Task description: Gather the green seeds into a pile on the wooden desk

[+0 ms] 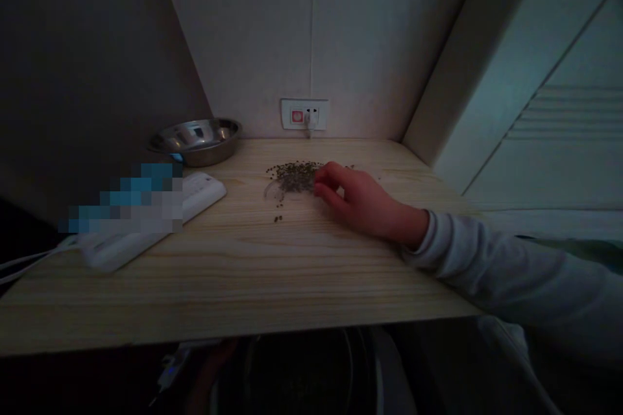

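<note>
One hand shows above the bench [233, 272]: the right hand [363, 201], reaching in from the right edge in a pale sleeve [487, 266], rests at mid-bench with its fingers [327, 189] curled loosely together on the right side of a heap of small dark seeds [293, 177]. Nearly all the seeds lie in that heap; a few strays [278, 218] sit just nearer, so gathering looks barely begun. Left of it lies a white power strip [199, 193]. Farther back, near the far left corner, a steel bowl [197, 138] stands apart from the seeds; whether anything is in it cannot be told. Behind, a wall socket [304, 115].
</note>
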Available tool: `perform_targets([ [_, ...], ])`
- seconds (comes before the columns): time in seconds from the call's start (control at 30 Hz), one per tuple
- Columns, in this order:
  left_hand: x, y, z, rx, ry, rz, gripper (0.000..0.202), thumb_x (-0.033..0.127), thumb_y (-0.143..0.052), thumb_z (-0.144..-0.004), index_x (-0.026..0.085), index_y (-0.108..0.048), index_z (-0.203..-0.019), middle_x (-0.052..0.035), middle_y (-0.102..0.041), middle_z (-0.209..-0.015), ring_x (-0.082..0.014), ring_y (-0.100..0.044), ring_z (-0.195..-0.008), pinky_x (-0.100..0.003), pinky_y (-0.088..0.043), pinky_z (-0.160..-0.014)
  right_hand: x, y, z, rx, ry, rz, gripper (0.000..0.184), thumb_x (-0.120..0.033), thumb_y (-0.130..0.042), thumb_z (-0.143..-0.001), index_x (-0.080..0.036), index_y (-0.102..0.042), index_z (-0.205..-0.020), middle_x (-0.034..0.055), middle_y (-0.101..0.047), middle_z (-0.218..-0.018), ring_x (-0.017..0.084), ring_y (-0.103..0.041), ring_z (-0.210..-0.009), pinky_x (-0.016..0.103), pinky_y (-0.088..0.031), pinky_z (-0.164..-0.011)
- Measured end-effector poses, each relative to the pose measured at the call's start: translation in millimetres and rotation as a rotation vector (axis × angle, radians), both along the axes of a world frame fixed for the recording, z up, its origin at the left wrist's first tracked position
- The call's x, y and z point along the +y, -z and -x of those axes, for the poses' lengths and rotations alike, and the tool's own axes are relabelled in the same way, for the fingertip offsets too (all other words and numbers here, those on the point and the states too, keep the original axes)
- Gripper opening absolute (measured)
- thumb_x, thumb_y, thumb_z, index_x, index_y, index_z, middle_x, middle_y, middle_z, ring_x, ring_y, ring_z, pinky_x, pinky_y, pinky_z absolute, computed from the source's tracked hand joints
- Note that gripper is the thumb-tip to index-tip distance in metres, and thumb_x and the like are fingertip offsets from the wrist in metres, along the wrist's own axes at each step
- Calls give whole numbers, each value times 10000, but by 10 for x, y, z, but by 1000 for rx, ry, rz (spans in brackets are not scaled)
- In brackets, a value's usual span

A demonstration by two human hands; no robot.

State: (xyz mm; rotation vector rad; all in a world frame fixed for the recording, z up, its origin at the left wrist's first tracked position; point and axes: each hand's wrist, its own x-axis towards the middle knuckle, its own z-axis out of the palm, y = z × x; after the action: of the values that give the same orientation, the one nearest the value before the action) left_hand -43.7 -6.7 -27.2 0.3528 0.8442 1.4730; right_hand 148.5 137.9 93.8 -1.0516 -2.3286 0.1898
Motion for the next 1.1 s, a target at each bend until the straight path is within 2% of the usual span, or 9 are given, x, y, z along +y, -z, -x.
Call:
perform_targets([
  [0.13, 11, 46, -22, 27, -21, 21, 264, 309, -368, -708, 146, -488, -878, -48, -489, -897, -147, -473, -752, -320, -395, -633, -8, 74, -33, -9, -16, -5, 171, -239, -301, -746, -151, -422, -830, 19, -523, -697, 79, -437, -597, 194, -301, -538],
  [0.5, 15, 101, -74, 93, -64, 13, 258, 297, -374, -708, 142, -481, -883, -51, -491, -882, -136, -477, -731, -312, -402, -614, -39, 93, -50, -47, -132, -32, 147, -221, -322, -742, -146, -432, -803, 12, -504, -688, 76, -430, -598, 197, -304, -551],
  [0.87, 31, 93, -69, 174, -34, -37, 257, 296, -374, -707, 145, -482, -885, -52, -486, -896, -142, -473, -745, -316, -400, -622, -37, 109, -65, 16, -41, -10, 168, -227, -314, -747, -147, -432, -836, 15, -509, -692, 80, -436, -592, 195, -301, -516],
  [1.1, 35, 111, -60, 250, -74, -108, 268, 309, -367, -708, 149, -484, -889, -52, -492, -894, -142, -476, -744, -318, -401, -626, -56, 91, -60, -26, -100, -16, 150, -218, -326, -739, -148, -446, -795, 11, -505, -673, 78, -430, -595, 201, -305, -546],
])
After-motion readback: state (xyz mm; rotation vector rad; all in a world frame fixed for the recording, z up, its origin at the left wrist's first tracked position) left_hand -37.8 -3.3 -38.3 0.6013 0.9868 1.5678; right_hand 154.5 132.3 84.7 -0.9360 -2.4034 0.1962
